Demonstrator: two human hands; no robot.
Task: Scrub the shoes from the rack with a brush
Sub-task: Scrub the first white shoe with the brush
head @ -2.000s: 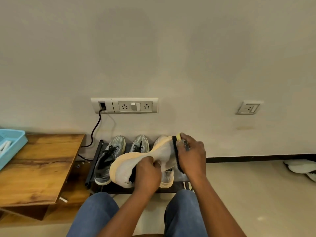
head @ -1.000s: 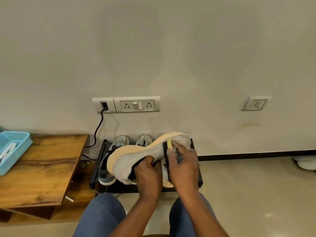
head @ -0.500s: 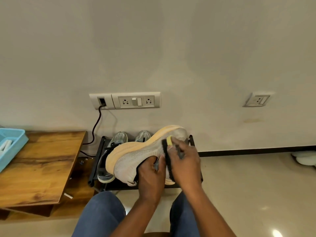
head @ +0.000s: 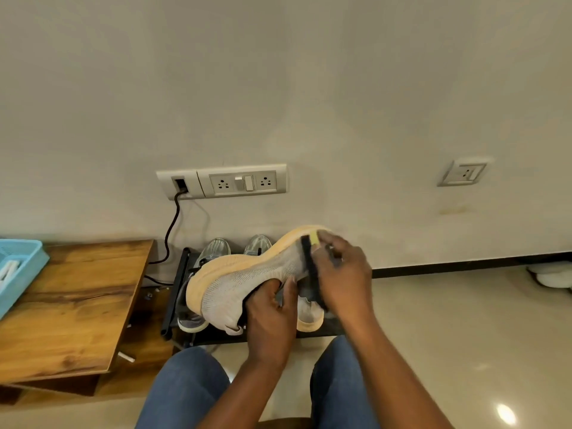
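Note:
A grey knit shoe (head: 244,283) with a pale orange sole is held on its side above my knees. My left hand (head: 270,317) grips it at the opening, fingers curled inside. My right hand (head: 343,274) holds a brush (head: 311,267) with black bristles and a yellow tip, pressed against the shoe's toe end. Behind them stands a low black shoe rack (head: 176,292) against the wall, holding a pair of grey lace-up sneakers (head: 213,252) and another orange-soled shoe (head: 309,317), mostly hidden by my hands.
A wooden table (head: 71,305) stands at the left with a light blue tray (head: 18,270) on it. A black cable (head: 171,230) runs from the wall socket down behind the rack. White footwear (head: 551,274) lies on the floor at far right.
The brush in my right hand has slid along the shoe, down toward the middle and back up to the toe end. The shoe has tilted with its toe higher. My left hand keeps its grip.

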